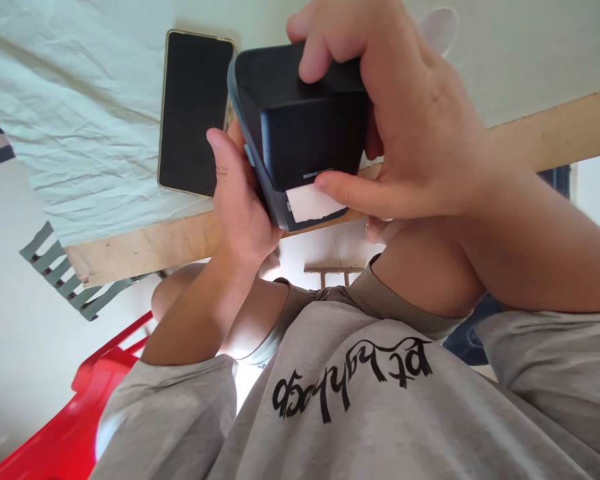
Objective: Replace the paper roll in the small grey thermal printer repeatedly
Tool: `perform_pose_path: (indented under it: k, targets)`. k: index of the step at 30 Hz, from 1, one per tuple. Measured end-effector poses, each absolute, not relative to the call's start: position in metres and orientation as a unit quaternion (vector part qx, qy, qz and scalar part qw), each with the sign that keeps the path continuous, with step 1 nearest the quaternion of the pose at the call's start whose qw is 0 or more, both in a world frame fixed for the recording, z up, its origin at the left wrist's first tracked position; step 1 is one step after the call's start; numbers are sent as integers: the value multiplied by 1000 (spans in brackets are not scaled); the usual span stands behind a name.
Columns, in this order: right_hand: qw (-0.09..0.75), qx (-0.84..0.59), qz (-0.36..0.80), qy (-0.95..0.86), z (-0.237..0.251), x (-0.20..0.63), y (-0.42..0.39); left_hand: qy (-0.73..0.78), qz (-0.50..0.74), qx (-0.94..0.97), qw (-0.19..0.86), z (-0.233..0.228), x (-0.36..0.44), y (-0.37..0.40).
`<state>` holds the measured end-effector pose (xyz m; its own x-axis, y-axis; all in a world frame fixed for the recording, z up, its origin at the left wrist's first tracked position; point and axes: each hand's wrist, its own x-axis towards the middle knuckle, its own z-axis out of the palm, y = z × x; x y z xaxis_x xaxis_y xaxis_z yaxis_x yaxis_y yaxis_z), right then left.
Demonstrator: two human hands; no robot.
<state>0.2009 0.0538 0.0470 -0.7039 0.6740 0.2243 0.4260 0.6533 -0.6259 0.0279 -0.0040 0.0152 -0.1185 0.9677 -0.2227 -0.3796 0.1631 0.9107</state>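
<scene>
Our grey shirt (pixel 350 393) lies closest, on our side of the black device (pixel 315 133), which we hold up at the edge of the cloth-covered table (pixel 540 137). With our left hand (pixel 243 207) we cradle the device's left side; with our right hand (pixel 410 113) we grasp its right, thumb on the white slip (pixel 310 205) at its near edge. Left of the device we see a dark tablet (pixel 193 113) lying flat.

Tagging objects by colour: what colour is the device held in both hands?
The device is mostly black, with a blue-grey rim, seen in the head view.
</scene>
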Motion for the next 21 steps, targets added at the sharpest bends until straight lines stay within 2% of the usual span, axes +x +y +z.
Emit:
perform_pose_path:
  k: [5, 13, 17, 21]
  targets:
    - [204, -333, 274, -879, 47, 202, 54, 430, 622, 273, 594, 14, 28, -3]
    - [167, -370, 302, -863, 48, 200, 55, 491, 604, 293, 554, 19, 26, -4]
    - [224, -345, 317, -854, 42, 199, 56, 472, 609, 291, 567, 18, 26, -2]
    - [208, -373, 306, -850, 48, 199, 49, 485, 613, 269, 564, 17, 29, 2]
